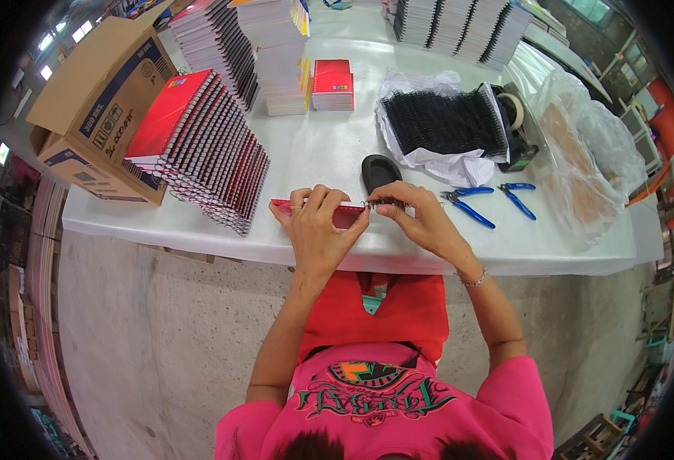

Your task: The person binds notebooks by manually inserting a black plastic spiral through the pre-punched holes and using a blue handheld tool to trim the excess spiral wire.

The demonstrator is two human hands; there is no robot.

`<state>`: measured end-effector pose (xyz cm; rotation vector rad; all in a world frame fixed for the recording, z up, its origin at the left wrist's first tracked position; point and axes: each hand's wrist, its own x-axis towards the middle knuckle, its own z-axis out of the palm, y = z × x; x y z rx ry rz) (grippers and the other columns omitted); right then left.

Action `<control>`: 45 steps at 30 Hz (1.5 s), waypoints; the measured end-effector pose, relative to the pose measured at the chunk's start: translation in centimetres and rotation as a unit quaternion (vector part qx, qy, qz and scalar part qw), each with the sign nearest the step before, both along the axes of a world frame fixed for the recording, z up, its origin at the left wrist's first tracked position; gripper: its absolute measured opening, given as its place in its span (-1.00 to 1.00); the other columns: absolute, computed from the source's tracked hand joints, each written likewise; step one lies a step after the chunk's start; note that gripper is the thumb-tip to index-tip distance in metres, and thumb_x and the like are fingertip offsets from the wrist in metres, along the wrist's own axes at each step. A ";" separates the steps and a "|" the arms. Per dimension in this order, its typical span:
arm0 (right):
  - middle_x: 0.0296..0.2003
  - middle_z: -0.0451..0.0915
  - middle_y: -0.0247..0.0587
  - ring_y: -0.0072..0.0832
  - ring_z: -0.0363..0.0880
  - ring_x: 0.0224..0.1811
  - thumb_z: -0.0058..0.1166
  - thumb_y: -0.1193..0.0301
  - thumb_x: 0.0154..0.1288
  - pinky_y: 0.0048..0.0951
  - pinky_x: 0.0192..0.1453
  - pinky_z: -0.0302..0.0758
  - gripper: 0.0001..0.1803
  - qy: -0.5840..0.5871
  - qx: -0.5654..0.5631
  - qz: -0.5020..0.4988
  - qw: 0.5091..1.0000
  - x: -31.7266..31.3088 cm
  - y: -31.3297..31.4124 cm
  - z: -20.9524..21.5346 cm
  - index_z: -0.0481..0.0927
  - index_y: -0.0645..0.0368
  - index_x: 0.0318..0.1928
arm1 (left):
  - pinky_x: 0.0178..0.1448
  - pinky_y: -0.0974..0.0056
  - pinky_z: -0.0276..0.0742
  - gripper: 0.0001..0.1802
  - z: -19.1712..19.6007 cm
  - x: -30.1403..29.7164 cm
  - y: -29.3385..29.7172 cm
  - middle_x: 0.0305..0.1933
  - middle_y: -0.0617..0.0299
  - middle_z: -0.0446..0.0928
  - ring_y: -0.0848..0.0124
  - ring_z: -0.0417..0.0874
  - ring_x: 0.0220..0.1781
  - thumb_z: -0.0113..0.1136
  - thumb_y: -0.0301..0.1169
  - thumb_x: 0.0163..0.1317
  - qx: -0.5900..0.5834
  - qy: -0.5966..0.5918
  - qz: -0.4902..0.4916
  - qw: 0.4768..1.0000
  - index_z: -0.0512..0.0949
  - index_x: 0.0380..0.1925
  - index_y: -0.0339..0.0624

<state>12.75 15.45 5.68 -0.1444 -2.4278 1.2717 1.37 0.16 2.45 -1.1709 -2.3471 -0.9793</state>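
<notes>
Near the front edge of the table, my left hand (315,228) grips a red-covered notebook (345,218), its fingers over the top and its thumb on the near side. My right hand (421,217) pinches a dark spiral binding coil (367,205) at the notebook's right end; how far the coil runs through the holes is hidden by the fingers. Just beyond my right hand lies a black, rounded, hollow object (379,170). Two blue-handled cutting pliers, one nearer (471,207) and one farther right (519,200), rest to the right of it.
Spiral-bound red notebooks (207,146) stand piled at left beside an open cardboard box (107,107). Smaller red notebooks (332,84) and tall paper stacks (279,57) sit farther back. Black coils (440,123) lie on white wrapping. Clear plastic bags (582,146) and a tape roll (512,111) are at right.
</notes>
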 end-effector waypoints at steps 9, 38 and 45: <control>-0.26 0.61 -0.15 -0.22 0.54 -0.27 0.01 0.44 0.39 -0.30 -0.12 0.36 -0.86 0.004 0.001 -0.017 1.000 -0.1 -1.0 -0.4 0.55 0.20 -0.12 | 0.29 -0.56 -0.08 -0.66 0.7 0.0 -0.2 -0.26 0.43 0.47 0.24 0.43 0.03 0.42 -0.05 -0.01 -0.041 -0.014 0.001 0.999 0.59 -0.35 0.03; -0.01 0.51 -0.08 -0.13 0.43 0.12 0.16 0.49 0.26 -0.17 0.18 0.38 -0.73 -0.021 0.110 0.059 0.992 -1.9 3.1 -0.2 0.59 0.15 -0.01 | 0.19 0.20 0.29 -0.53 -1.2 -1.9 -2.8 -0.06 0.06 0.28 0.18 0.36 0.06 0.35 -0.36 0.17 0.148 -0.202 -0.059 0.966 0.32 -0.04 -0.26; 0.42 0.21 -0.11 -0.16 0.32 0.35 0.33 0.50 0.08 -0.24 0.44 0.30 -0.47 -0.149 0.095 0.047 0.983 -0.4 6.9 -2.0 0.51 0.07 0.11 | 0.20 0.24 0.26 -0.48 -0.4 -4.2 -3.8 -0.11 0.12 0.19 0.24 0.30 0.02 0.36 -0.33 0.14 0.089 -0.226 -0.172 0.955 0.26 -0.05 -0.25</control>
